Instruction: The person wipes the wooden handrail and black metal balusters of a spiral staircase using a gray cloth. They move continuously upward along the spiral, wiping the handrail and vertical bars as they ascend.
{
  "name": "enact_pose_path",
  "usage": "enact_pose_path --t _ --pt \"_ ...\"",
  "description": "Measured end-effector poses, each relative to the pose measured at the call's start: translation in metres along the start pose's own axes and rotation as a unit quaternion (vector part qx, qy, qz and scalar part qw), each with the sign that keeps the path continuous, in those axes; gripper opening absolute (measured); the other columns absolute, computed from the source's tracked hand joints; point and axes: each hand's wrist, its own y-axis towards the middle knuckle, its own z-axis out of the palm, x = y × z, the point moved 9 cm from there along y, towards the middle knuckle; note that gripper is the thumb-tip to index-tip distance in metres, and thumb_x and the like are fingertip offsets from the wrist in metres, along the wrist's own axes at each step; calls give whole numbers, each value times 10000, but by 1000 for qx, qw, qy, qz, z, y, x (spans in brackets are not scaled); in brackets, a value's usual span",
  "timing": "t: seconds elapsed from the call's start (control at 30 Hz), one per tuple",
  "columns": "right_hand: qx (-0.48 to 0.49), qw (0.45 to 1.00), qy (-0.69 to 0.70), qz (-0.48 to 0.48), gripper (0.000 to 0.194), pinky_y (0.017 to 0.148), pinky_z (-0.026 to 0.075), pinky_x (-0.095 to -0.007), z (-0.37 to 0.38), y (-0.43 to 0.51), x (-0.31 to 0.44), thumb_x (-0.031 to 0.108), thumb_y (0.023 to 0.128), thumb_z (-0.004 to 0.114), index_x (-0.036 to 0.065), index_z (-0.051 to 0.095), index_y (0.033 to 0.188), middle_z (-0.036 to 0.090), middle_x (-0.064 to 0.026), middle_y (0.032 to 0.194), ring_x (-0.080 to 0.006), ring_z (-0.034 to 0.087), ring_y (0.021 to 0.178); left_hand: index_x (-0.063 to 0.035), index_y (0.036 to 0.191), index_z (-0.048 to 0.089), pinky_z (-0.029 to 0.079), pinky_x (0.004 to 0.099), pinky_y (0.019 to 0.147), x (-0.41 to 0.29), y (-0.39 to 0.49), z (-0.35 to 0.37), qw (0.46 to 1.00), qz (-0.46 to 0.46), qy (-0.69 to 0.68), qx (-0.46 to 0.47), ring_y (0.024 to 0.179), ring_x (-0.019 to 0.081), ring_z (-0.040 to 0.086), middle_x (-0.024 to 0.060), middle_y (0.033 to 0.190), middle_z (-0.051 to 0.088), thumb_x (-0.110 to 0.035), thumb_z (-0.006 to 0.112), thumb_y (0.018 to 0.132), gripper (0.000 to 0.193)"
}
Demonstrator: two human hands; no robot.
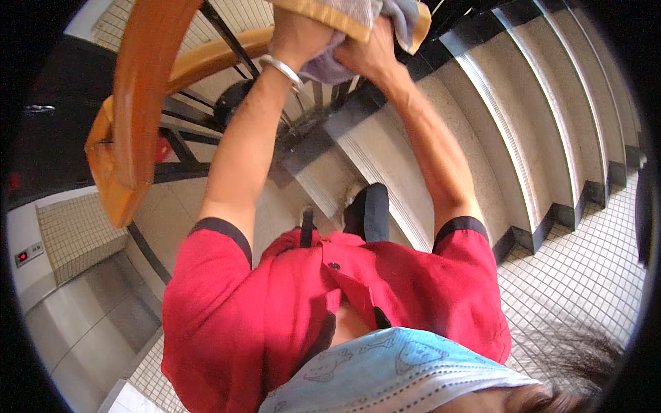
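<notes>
Both of my arms reach forward to the top edge of the view. A greyish-purple towel (330,67) with yellow-orange trim is bunched between my hands. My left hand (300,33), with a pale bangle on its wrist, grips the towel, whose folds cover the fingers. On the other side of the bunch, my right hand (369,49) holds it too. Just left of my hands runs a wooden handrail (222,54) on dark metal balusters. Whether the towel touches the rail beneath it is hidden.
A thick wooden handrail (147,77) bends close on my left. Stairs (496,118) with pale nosing strips rise to the right, beside a tiled wall (568,284). My dark-trousered leg (376,211) is on the steps. A small panel with a red display (21,256) is at far left.
</notes>
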Motion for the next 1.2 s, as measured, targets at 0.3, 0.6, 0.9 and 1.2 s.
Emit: enact_pose_path --t 0.3,0.6,0.9,1.2 --pt "-92 917 289 258 693 1044 400 -405 -53 -94 -41 85 711 739 -3 449 1335 537 -166 1242 -296 504 1203 -103 1217 608 394 485 1055 0 -66 81 939 -148 -84 299 1224 313 522 146 1250 599 -264 640 864 389" --pt "-106 957 244 116 631 1004 412 -392 -84 -20 -115 107 751 690 43 470 1339 546 -115 1243 -246 503 1207 -102 1119 604 411 489 973 0 6 79 999 28 -15 24 1115 308 557 129 1151 610 -249 621 849 308" --pt "-192 946 194 177 559 990 402 -429 33 -121 -179 168 754 697 78 533 1281 560 -133 1253 -308 510 1188 -85 1143 580 423 463 946 35 -167 161 978 -160 -74 109 1086 298 554 132 1138 593 -259 576 881 314" --pt "-214 930 178 241 491 976 392 -465 171 -262 -200 228 758 704 114 597 1224 574 -150 1262 -371 518 1169 -68 1166 555 435 438 920 5 -376 275 910 -359 -88 186 1057 288 552 135 1126 576 -268 532 914 323"
